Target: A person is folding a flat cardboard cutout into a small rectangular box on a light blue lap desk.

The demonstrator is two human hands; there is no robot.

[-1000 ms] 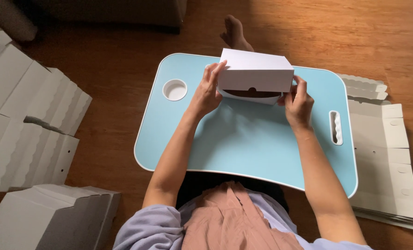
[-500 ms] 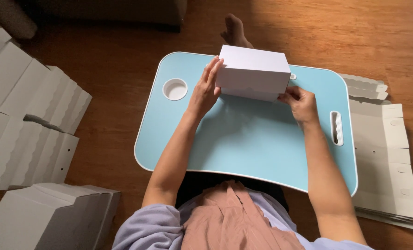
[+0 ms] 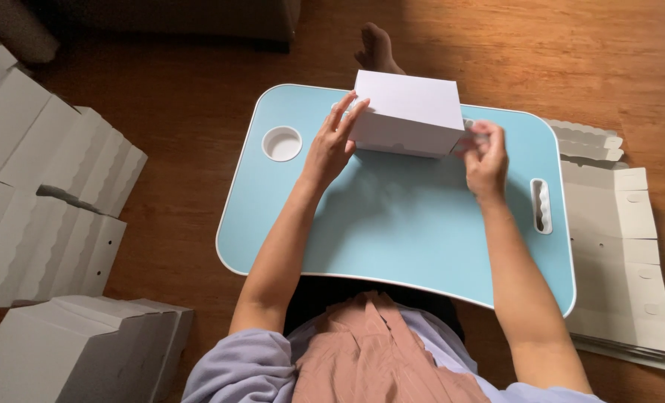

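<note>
One white box (image 3: 411,112) stands on the far part of a light blue lap table (image 3: 392,224), toward twelve o'clock from the person's body, and sits between the two hands. The left hand (image 3: 331,145) is at the box's nine o'clock side, fingers stretched out flat and pressed against its left wall. The right hand (image 3: 485,157) is at the box's three o'clock corner, fingers curled and pinching a small flap at that edge; how tightly it grips cannot be told. The table has one round cup hole (image 3: 282,143) at about ten o'clock and one slot handle (image 3: 541,205) at three o'clock. One bare foot (image 3: 377,48) shows beyond the table at twelve o'clock. On the wooden floor (image 3: 571,60), one pile of flat unfolded box sheets (image 3: 616,254) lies at three o'clock, just beside the table. At nine and seven o'clock stand stacks of folded white boxes (image 3: 49,194); about three groups show, though their exact count cannot be told.
</note>
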